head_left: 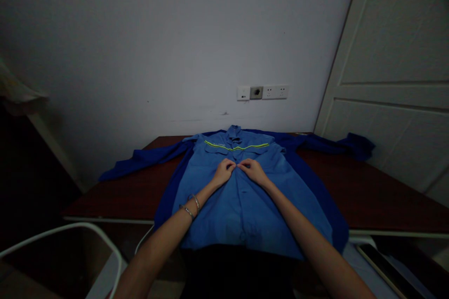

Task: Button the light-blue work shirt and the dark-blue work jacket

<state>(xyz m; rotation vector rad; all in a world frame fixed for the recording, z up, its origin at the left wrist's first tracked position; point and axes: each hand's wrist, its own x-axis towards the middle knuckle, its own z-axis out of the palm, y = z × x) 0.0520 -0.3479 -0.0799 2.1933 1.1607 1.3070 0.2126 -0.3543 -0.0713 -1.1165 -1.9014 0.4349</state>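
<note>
A blue work jacket (210,201) with darker blue sleeves and a yellow-green chest stripe lies front side up, its collar toward the wall. My left hand (224,171) and my right hand (252,170) meet at the front placket, just below the chest pockets. Thumb and fingers of each are pinched together on the placket edges. Any button between the fingertips is too small to make out. Below my hands the placket runs down to the hem, which hangs at the table's near edge. Two bracelets circle my left wrist.
The dark red table (372,196) stands against a pale wall with a row of sockets (275,92). A white panelled door (393,79) rises at the right. A white curved frame (80,225) is at lower left, and a dark flat object (382,268) at lower right.
</note>
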